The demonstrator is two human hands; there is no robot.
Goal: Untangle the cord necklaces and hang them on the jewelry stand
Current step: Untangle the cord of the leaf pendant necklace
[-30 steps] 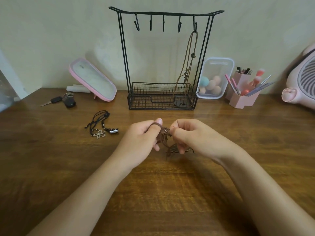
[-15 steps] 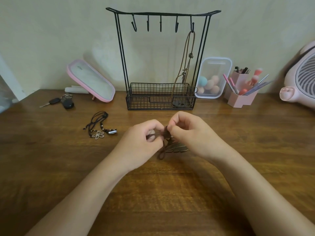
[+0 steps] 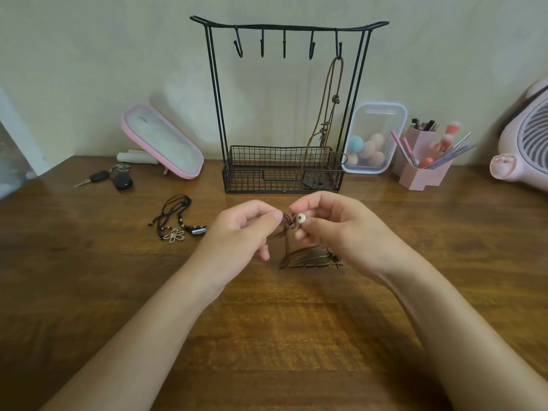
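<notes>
Fig.: directly in front of the jewelry stand (image 3: 255, 173), two hands work one brown cord necklace (image 3: 286, 226) just above the table (image 3: 267, 336); the L hand (image 3: 237, 232) pinches the tangled cord betw. thumb and forefinger, and the R hand (image 3: 335, 229), fingers curled, pinches the same tangle at a pale bead (image 3: 301, 218). Its feather pendant (image 3: 311, 258) lies on the wood in front of the stand, under the R hand. A second brown necklace (image 3: 336, 99) hangs from the stand's rightmost hook, lower end in the basket; a dark cord bundle (image 3: 175, 221) w/ flower pendant lies front-left of the stand.
</notes>
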